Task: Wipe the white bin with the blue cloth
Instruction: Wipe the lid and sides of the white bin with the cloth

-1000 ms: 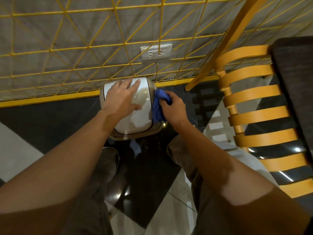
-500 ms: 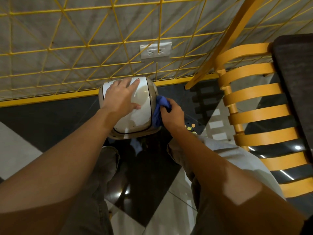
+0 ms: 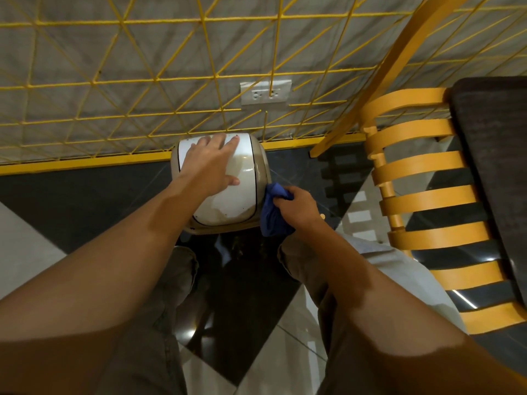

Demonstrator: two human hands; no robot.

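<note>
White bin (image 3: 242, 195): rounded, glossy plastic lid with a thin dark seam around it and a beige rim; scuffs and small dark specks on the surface. No brand or lettering can be read on it. It stands on the dark polished floor (image 3: 71, 201) against the yellow baseboard, under the fingers of the left hand (image 3: 209, 166). That hand lies flat on the lid, fingers spread wide, tips toward the wall.

Blue cloth (image 3: 273, 218): soft, bunched fabric, clenched in the curled fingers of the right hand (image 3: 299, 208) and pressed to the bin's right side near its front corner.

Beyond the fingertips, a white double wall socket (image 3: 265, 92) sits behind a yellow wire grid (image 3: 159, 78); no marking legible. Right of the right hand, a chair (image 3: 422, 201) with curved orange slats.
</note>
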